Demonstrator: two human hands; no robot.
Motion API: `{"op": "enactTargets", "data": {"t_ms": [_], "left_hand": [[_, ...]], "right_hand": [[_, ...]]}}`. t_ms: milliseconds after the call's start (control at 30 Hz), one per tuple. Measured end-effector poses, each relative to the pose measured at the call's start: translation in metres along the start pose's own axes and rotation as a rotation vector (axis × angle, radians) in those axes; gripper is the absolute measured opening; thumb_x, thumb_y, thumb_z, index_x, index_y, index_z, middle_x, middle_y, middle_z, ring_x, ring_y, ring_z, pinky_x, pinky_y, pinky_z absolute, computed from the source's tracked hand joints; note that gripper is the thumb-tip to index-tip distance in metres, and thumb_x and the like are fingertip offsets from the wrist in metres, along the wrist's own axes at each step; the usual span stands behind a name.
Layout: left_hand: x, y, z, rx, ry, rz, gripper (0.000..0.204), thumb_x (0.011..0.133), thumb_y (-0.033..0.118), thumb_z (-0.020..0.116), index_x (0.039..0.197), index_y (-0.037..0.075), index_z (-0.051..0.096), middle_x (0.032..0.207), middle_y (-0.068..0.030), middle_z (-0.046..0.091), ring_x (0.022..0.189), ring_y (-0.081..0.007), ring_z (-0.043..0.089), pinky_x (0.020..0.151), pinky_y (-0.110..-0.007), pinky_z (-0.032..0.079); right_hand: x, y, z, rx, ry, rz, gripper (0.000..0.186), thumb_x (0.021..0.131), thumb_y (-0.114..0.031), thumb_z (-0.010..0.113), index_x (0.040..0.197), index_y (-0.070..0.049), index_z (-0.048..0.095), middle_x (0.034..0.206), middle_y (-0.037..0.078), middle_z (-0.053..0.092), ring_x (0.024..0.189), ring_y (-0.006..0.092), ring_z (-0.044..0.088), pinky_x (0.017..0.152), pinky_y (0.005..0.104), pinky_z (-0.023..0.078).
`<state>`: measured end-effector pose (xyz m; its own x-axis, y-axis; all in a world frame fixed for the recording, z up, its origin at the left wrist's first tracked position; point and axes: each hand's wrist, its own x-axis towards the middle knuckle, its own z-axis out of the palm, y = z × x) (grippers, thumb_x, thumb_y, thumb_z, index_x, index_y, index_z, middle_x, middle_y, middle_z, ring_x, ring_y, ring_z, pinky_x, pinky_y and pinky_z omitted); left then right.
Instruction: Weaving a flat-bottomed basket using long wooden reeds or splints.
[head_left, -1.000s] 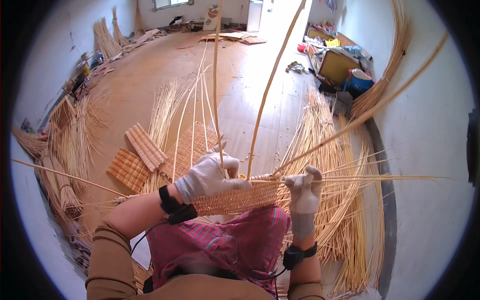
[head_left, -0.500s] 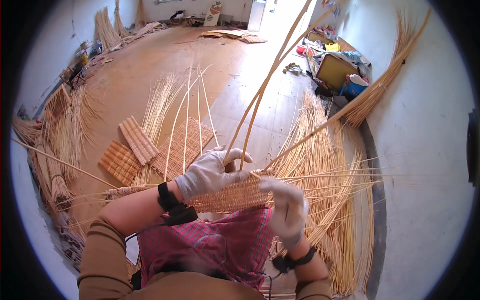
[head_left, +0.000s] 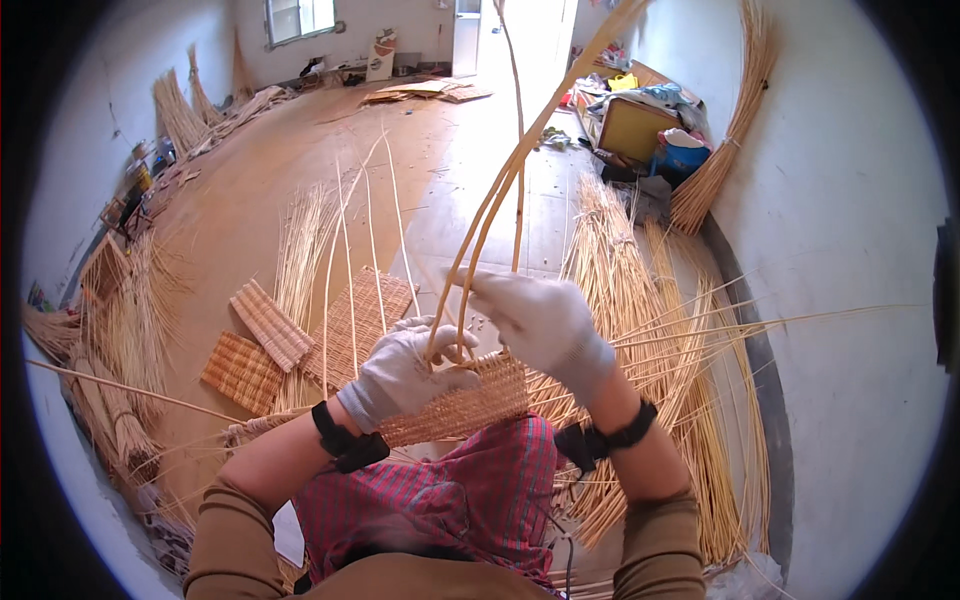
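Locate the woven panel [head_left: 475,405] just below the centre of view, at the far edge of a red plaid cloth [head_left: 400,505] spread over the lap. Read all clock directions from this panel, with 12 at the top. At 10 o'clock, find the left hand [head_left: 400,375] in a whitish glove, clenched on the panel's upper edge with the thumb in front. Next to its curled fingers, note two bent canes [head_left: 548,108], rising and leaning toward 1 o'clock. Between 1 and 2 o'clock, find the right hand [head_left: 550,325], also gloved, raised above the panel, fingers extended toward the bent canes. Cannot tell grasping from merely touching, or from stopping just short. Beyond the right hand, note a single upright cane [head_left: 520,210], lower end hidden behind the glove. Toward 11 o'clock, see several thin pale canes [head_left: 373,240] standing up. At 10 o'clock, on the floor, see three mats [head_left: 270,325]. At 2 o'clock, see a pile of loose canes [head_left: 600,240] on the floor.
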<state>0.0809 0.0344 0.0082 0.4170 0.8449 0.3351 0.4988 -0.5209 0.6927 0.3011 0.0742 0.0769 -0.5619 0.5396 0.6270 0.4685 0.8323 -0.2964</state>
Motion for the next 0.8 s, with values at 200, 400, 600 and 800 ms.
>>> {"op": "enactTargets", "data": {"t_ms": [200, 400, 600, 800], "left_hand": [[0.006, 0.004, 0.002, 0.041, -0.043, -0.027, 0.036, 0.082, 0.019, 0.088, 0.112, 0.008, 0.072, 0.078, -0.0059, 0.069, 0.07, -0.0142, 0.064, 0.067, -0.031, 0.052], [0.008, 0.007, 0.002, 0.06, -0.047, -0.034, 0.035, 0.083, 0.031, 0.086, 0.11, 0.012, 0.072, 0.075, -0.0068, 0.071, 0.07, -0.0202, 0.066, 0.069, -0.034, 0.052], [0.009, 0.005, 0.002, 0.051, -0.006, 0.01, 0.037, 0.082, 0.028, 0.087, 0.111, 0.011, 0.072, 0.076, -0.0055, 0.071, 0.069, -0.0184, 0.065, 0.067, -0.034, 0.051], [0.005, 0.002, 0.001, -0.031, -0.051, -0.081, 0.027, 0.081, 0.016, 0.088, 0.091, 0.002, 0.066, 0.105, -0.0081, 0.075, 0.069, -0.0106, 0.059, 0.065, -0.027, 0.049]], "right_hand": [[-0.108, 0.006, 0.049, 0.255, 0.375, 0.618, 0.059, 0.082, -0.013, 0.083, 0.137, -0.01, 0.063, 0.099, 0.008, 0.073, 0.085, 0.0202, 0.071, 0.076, 0.031, 0.057], [-0.118, 0.013, 0.089, 0.596, 0.382, 0.731, 0.052, 0.08, -0.006, 0.083, 0.129, -0.004, 0.068, 0.111, 0.014, 0.071, 0.101, 0.0225, 0.069, 0.087, 0.0335, 0.056], [-0.123, 0.011, 0.108, 0.371, 0.575, 0.611, 0.049, 0.079, -0.007, 0.084, 0.127, -0.006, 0.07, 0.106, 0.013, 0.074, 0.094, 0.0217, 0.071, 0.085, 0.0336, 0.057], [-0.121, 0.001, 0.112, 0.284, 0.627, 0.67, 0.035, 0.077, -0.008, 0.086, 0.108, -0.005, 0.07, 0.106, 0.012, 0.076, 0.095, 0.0211, 0.072, 0.083, 0.0345, 0.057]]}}
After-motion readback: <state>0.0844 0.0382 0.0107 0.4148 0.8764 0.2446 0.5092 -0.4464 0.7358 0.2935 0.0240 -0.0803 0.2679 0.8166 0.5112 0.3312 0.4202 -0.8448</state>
